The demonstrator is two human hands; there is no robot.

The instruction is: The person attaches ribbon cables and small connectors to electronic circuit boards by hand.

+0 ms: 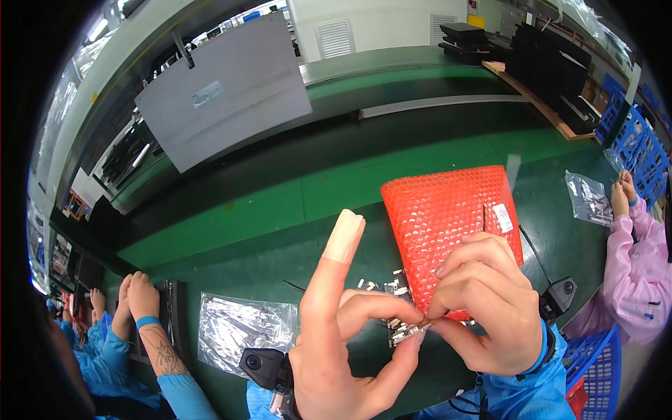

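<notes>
My left hand (336, 343) pinches a small silvery metal part (408, 332) between thumb and a bent finger. Its index finger points up, with a beige wrap round the tip. My right hand (490, 301) has thumb and fingertips closed at the other end of that part; its exact kind is too small to tell. Behind the fingers, several small metal and black pieces (397, 285) lie on the green bench, partly hidden. A red bubble-wrap bag (448, 210) with a white label lies just beyond my right hand.
A clear bag of small silvery parts (245, 329) lies left of my left hand; another clear bag (588, 199) lies far right. Co-workers' hands (143, 297) and a pink sleeve (640, 259) flank me. A grey panel (227, 87) hangs ahead; black trays (549, 77) stand back right.
</notes>
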